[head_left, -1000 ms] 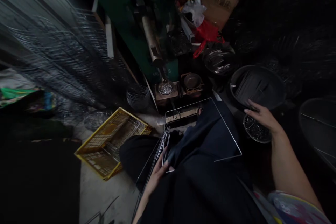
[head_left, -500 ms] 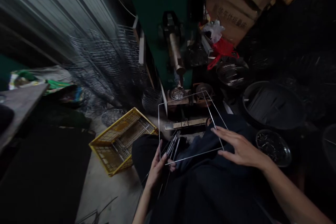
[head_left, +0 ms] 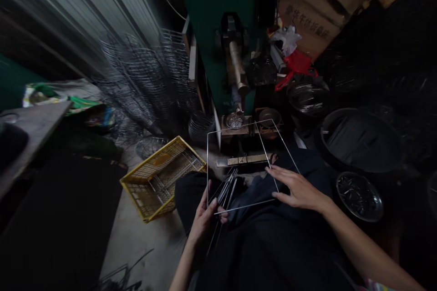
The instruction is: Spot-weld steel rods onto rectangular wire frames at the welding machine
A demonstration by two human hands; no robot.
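The left hand [head_left: 202,219] holds one bent wire frame [head_left: 207,159] and a bundle of metal rods [head_left: 226,190] above the person's lap [head_left: 269,236]. The right hand [head_left: 294,187], thumb and fingers slightly apart, holds a thin rod [head_left: 263,145] inside the frame's outline.

A thin, bright wire frame [head_left: 207,163], bent with sharp corners into a rough four-sided outline, is held at the near middle of the scene, two lengths slanting along its right side, while a loose bundle of slim, straight silvery rods [head_left: 226,189] leans near its left side.
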